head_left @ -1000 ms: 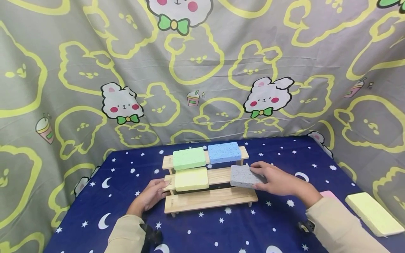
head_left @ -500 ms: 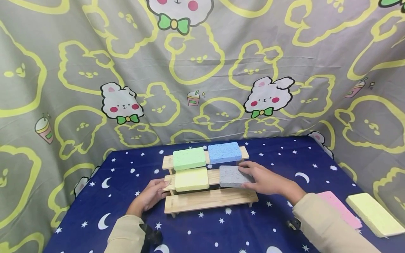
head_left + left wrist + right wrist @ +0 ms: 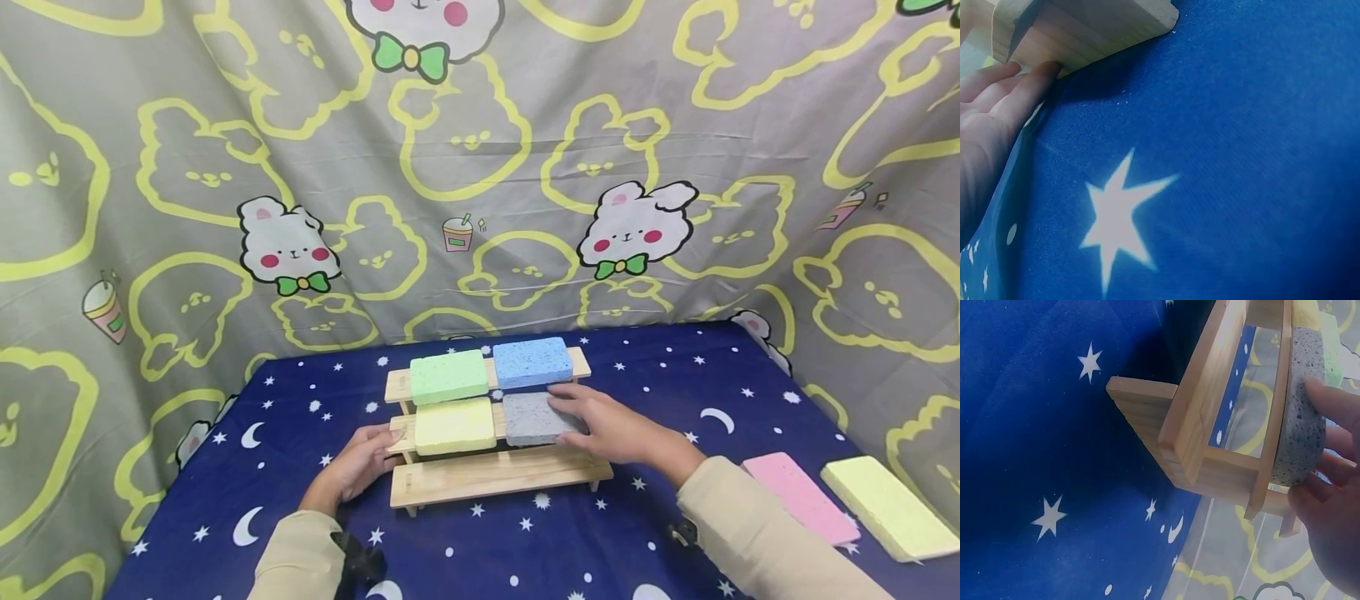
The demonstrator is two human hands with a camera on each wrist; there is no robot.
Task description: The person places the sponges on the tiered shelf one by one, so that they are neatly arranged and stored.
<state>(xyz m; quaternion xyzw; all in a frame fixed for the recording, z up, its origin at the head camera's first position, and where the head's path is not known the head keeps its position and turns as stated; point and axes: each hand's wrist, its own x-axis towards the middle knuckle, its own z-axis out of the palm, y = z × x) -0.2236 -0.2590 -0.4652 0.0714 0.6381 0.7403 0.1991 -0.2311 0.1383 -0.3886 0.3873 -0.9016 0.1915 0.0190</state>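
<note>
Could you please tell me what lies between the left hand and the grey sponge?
In the head view, a yellow sponge on the middle shelf lies between the left hand and the grey sponge, with a narrow gap separating the sponges.

The left hand pinches, its thumb above and its other fingers reaching in underneath, partly hidden. Behind those fingers, the left wrist and left forearm slope back toward the person. The right hand grips, its thumb on the person's side of the fingers. The right wrist and right forearm trail back rightward from these fingers.
</note>
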